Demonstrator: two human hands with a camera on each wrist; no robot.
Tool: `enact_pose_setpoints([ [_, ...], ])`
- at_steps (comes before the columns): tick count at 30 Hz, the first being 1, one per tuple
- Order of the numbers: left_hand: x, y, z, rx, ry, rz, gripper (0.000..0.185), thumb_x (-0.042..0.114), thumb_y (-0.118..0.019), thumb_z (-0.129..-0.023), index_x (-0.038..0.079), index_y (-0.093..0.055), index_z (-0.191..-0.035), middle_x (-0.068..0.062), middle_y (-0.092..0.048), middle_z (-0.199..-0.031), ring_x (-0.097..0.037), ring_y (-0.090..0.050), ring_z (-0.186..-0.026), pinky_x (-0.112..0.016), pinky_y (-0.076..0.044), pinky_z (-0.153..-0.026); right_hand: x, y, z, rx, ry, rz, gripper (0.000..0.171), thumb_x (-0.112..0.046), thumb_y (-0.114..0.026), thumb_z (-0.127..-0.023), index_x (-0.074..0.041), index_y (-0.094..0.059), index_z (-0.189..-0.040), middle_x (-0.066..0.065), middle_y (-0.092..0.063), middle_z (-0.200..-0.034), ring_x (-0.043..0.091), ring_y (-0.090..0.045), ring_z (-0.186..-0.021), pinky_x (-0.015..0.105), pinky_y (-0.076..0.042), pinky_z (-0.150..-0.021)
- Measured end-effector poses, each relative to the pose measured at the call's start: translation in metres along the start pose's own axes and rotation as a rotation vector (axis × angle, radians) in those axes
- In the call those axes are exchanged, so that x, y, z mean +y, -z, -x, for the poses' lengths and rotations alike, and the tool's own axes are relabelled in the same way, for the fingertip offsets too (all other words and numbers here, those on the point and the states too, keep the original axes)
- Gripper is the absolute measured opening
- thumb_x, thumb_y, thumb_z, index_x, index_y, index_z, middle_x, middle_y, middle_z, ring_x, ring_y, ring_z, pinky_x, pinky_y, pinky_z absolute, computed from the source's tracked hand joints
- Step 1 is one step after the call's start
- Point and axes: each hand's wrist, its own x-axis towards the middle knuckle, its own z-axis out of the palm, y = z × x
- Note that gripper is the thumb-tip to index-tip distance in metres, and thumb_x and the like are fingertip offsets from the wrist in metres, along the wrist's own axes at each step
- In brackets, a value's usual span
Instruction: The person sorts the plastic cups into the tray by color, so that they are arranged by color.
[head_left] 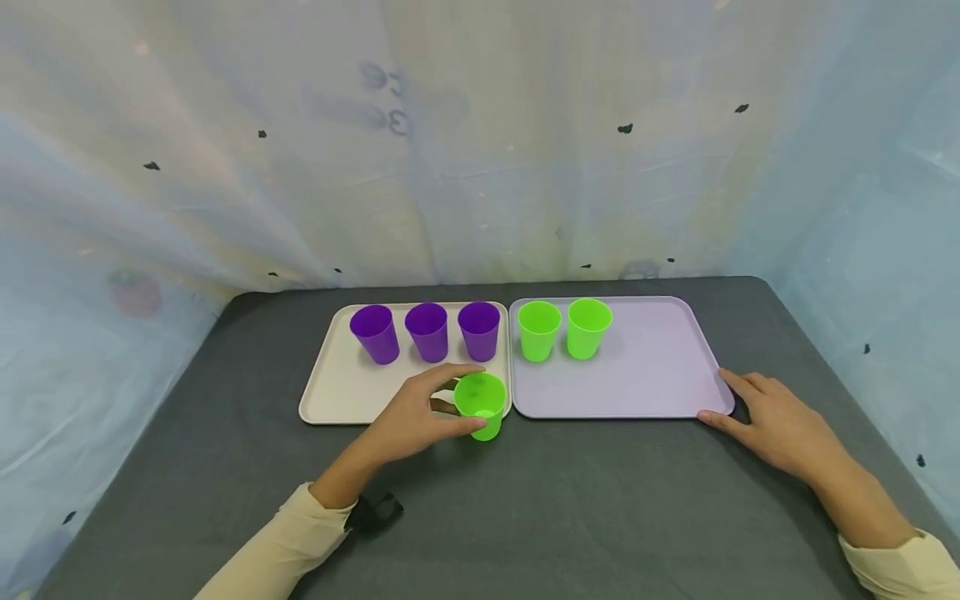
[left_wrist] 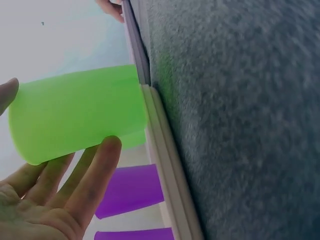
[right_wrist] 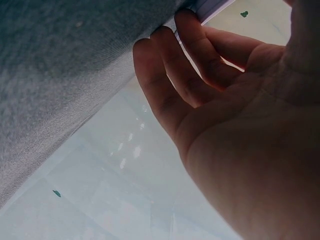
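My left hand (head_left: 422, 414) holds a bright green plastic cup (head_left: 487, 429) over the front right corner of the cream tray (head_left: 330, 400), with the thumb at one side and fingers at the other. In the left wrist view the same cup (left_wrist: 75, 112) overlaps the tray's edge, its rim near the thumb. Three purple cups (head_left: 427, 333) stand in a row on the cream tray. Two more green cups (head_left: 538, 333) stand at the left back of the lilac tray (head_left: 645, 375). My right hand (head_left: 780, 421) rests loosely at that tray's front right corner, thumb and index finger touching its rim.
The trays lie side by side on a dark grey cloth-covered table (head_left: 562, 508). Pale hanging sheets (head_left: 480, 167) with small dark marks enclose the back and sides. A black strap (head_left: 375, 511) shows at my left wrist.
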Motion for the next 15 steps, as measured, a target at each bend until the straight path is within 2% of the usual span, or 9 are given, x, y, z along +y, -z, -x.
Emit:
enact_pose_setpoints([
  [11,0.007,-0.015,-0.014,-0.003,0.003,0.024,0.067,0.025,-0.087,-0.078,0.018,-0.058,-0.138,0.002,-0.064,-0.127,-0.022,-0.063,-0.111,-0.026,-0.059,-0.087,0.003,-0.002,0.001,0.009,0.002,0.002,0.092,-0.067,-0.057,-0.091,0.005,-0.042,-0.147,0.032,-0.050,-0.134,0.050,-0.049,-0.120,0.068,-0.046,-0.085],
  [15,0.011,-0.024,-0.018,-0.006,-0.005,0.023,0.065,0.027,-0.086,-0.078,0.021,-0.058,-0.137,0.003,-0.064,-0.127,-0.020,-0.063,-0.112,-0.026,-0.060,-0.087,0.001,-0.001,0.001,0.011,0.005,-0.001,0.092,-0.067,-0.057,-0.090,0.005,-0.042,-0.147,0.031,-0.051,-0.134,0.050,-0.049,-0.121,0.068,-0.046,-0.085],
])
